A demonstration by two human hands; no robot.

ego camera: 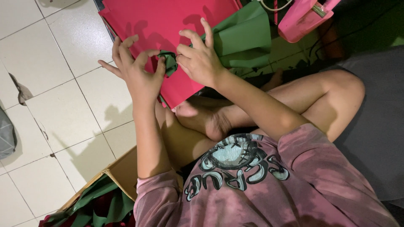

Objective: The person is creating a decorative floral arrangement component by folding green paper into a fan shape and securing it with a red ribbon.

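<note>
While both work one spot | left hand (141, 73) and right hand (198, 59) pinch together on crumpled green paper piece (169, 63), shaping it | red sheet (168, 25) beneath as backing

Pink stapler (304, 17) on tiles, cardboard box (122, 172) beside knee

pink printed t-shirt, bare arms and legs

the person is wearing a faded, mottled pink t-shirt (269, 193) with short sleeves (158, 187) ending near the elbows; a round grey and pale teal graphic (235, 153) with curved outlined lettering is showing on the chest. forearms, hands, legs and feet are going bare, with no rings or watch showing.
</note>
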